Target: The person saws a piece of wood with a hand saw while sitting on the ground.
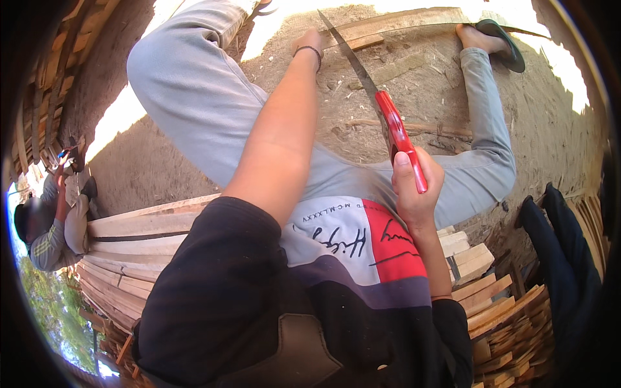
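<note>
My right hand (417, 184) is wrapped round the red handle of a handsaw (396, 126). Its dark, tapering blade slants away to the upper left, the tip near my left hand. My left arm reaches far forward, a dark band at the wrist. At the left end of a long wooden board (414, 24), my left hand (309, 42) looks closed on the wood, its fingers partly hidden. The blade crosses in front of the board close to that hand; whether it touches the wood, I cannot tell. My foot in a dark sandal (501, 45) is by the board's right part.
Stacked planks (139, 242) lie behind me on the left, with more cut timber (491, 304) on the right. A person (55, 223) sits at the far left, holding something small. Dark trouser legs (563, 258) show at right. Wood scraps (394, 70) lie on sandy ground.
</note>
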Demonstrator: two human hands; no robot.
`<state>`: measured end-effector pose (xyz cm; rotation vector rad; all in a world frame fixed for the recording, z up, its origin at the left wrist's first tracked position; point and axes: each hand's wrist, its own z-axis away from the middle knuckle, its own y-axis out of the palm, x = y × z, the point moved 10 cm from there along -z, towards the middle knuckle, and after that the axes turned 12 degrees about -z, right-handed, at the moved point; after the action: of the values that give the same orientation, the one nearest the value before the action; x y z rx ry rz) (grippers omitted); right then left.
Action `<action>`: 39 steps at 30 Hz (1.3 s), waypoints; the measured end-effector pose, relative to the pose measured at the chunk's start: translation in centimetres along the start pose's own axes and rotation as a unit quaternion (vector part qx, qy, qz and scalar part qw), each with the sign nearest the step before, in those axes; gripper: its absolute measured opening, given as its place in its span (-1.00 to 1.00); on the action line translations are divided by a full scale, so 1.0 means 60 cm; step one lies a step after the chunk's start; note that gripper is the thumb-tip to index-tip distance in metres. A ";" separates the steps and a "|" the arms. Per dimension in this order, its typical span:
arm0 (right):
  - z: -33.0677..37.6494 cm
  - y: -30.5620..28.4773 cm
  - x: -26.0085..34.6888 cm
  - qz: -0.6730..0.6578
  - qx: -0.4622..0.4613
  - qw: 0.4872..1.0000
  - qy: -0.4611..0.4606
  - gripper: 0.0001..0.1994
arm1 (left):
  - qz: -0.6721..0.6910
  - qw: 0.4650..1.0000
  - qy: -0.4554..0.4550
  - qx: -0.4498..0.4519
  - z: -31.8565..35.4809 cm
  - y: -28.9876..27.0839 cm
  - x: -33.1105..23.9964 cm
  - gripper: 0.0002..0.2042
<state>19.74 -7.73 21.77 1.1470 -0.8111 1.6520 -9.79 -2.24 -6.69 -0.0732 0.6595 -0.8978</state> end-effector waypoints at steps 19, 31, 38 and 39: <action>-0.090 0.037 -0.034 0.022 0.014 0.998 -0.058 -0.64 | -0.007 1.000 -0.002 -0.013 0.023 -0.011 -0.002 -0.78; -0.114 0.035 -0.007 -0.013 0.007 0.996 -0.088 -0.64 | -0.046 0.998 0.026 -0.021 0.045 -0.013 -0.026 -0.46; -0.119 0.051 -0.034 -0.025 0.009 0.998 -0.054 -0.64 | -0.045 0.998 0.008 -0.044 0.016 -0.017 -0.001 -0.51; -0.098 0.044 -0.034 -0.012 0.004 0.998 -0.060 -0.64 | -0.037 0.999 -0.015 -0.037 0.004 -0.010 0.013 -0.42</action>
<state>15.62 -4.14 17.79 1.2660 -0.8633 1.5809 -9.72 -3.26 -6.68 -0.1783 0.6666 -0.9410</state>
